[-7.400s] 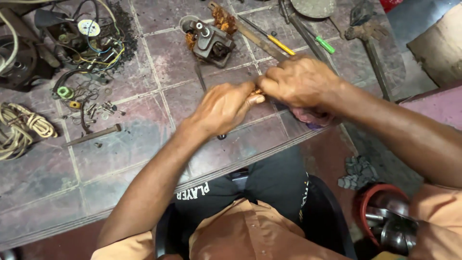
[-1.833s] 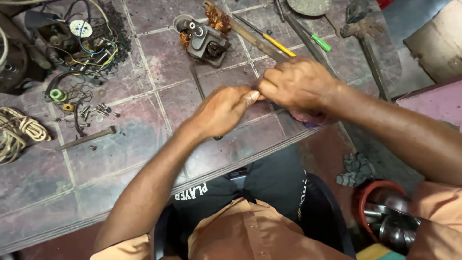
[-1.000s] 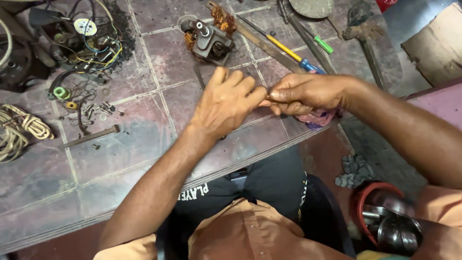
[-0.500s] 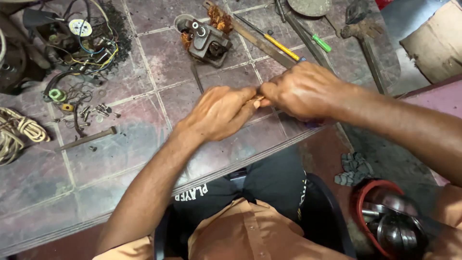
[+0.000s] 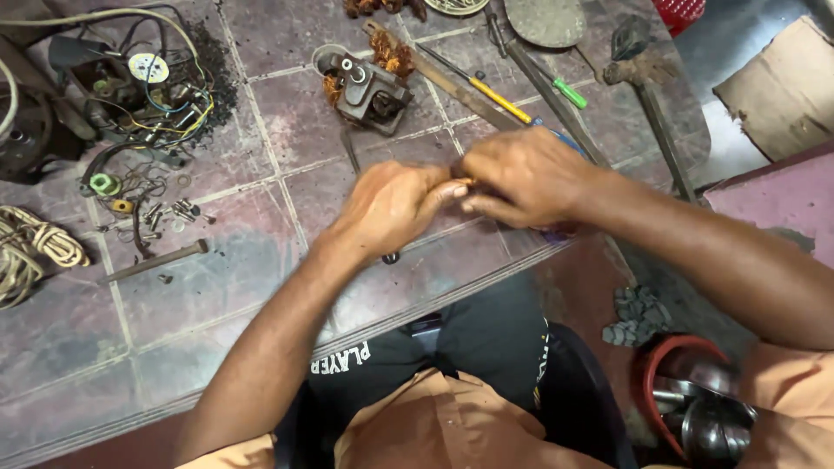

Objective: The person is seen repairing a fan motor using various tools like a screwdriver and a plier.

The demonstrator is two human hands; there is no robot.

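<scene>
- Compared with a second ago, my left hand [image 5: 391,207] has closed up again; then its fingers were spread flat over the work, now they are curled and pinched at the tips, meeting the right hand [image 5: 526,178] fingertip to fingertip; I judge the work is back in a tight two-handed pinch, as it was in the earliest views.
- The thing being worked is a small orange-brown piece [image 5: 466,181], only a sliver of it showing between the fingertips of both hands; I cannot tell what it is, it is too small and mostly covered; it sits above the tabletop [image 5: 261,260], near its front edge.
- Left hand: clenched loosely, thumb and forefinger nipping the small piece; forearm coming up from lower left, wrist straight, knuckles up.
- Right hand: fingers bent and gripping the same piece from the other side; forearm entering from the right edge, crossing low over the tabletop, back of the hand towards the camera.
- Beyond the hands: a grey motor part with copper windings [image 5: 369,82]; a yellow-handled screwdriver [image 5: 491,87] and a green-handled one [image 5: 569,91] lying well apart from the hands; a hammer [image 5: 647,95] to the right.
- Far left: a tangle of coloured wires [image 5: 156,87], loose screws [image 5: 169,213], a long bolt [image 5: 152,260] and a coil of rope [image 5: 35,252]; none of these is touched.
</scene>
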